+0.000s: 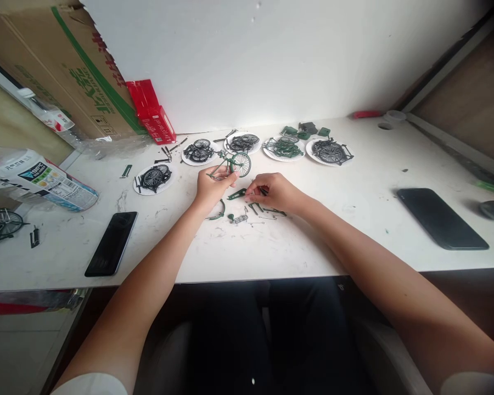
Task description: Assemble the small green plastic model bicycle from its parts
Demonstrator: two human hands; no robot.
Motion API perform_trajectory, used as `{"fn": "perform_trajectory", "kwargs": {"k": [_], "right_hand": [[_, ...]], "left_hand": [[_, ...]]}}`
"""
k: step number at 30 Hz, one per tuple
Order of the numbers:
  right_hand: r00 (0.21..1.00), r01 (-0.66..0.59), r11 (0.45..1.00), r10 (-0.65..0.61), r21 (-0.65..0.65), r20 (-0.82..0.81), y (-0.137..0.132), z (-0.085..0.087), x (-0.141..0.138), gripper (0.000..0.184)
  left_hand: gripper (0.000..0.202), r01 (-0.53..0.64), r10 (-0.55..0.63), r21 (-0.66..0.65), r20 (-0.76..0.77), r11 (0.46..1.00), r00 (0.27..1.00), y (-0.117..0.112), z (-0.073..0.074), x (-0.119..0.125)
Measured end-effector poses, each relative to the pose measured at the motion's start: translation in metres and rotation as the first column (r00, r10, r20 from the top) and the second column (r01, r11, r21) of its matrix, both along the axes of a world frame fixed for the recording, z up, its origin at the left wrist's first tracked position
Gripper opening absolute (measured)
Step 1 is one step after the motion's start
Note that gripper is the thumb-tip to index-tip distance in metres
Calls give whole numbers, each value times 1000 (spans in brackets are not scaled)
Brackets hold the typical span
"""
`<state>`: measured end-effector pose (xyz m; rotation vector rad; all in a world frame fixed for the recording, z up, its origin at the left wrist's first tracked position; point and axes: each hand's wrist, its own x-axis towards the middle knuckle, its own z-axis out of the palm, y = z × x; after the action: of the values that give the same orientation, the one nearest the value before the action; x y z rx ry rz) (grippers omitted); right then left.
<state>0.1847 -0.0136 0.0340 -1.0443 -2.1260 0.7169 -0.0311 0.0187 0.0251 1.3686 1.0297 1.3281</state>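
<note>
Though near parts (237, 194), right hand (274, 190) inside table-edge (239, 280)

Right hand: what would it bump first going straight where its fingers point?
Probably the small, flat, dark-green piece just past its fingertips; whether they touch, I can't tell.

Your smooth white desk (239, 263) carries grey smudges. The small green model bicycle (235, 161) before you has a pale-spoked wheel, and the loose, flat green parts (237, 193) near it match its colour. Of your round white paper plates (138, 188), four bear black bicycle parts (156, 178) and one bears tangled green bicycle parts (285, 147). Your upright red cardboard box (158, 123) shows white print; the large brown cardboard carton (37, 44) has a curved green stripe plus green and red lettering. Your flat rectangular phone (111, 244) is black.
</note>
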Motion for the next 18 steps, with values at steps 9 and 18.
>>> {"fn": "perform_trajectory", "kwargs": {"k": [9, 18], "right_hand": [[996, -82, 997, 82, 8, -37, -2, 2, 0, 30], [985, -130, 991, 133, -37, 112, -3, 3, 2, 27]], "left_hand": [[41, -13, 13, 9, -10, 1000, 1000, 0, 1, -1], [40, -15, 15, 2, -25, 1000, 1000, 1, 0, -1]]}}
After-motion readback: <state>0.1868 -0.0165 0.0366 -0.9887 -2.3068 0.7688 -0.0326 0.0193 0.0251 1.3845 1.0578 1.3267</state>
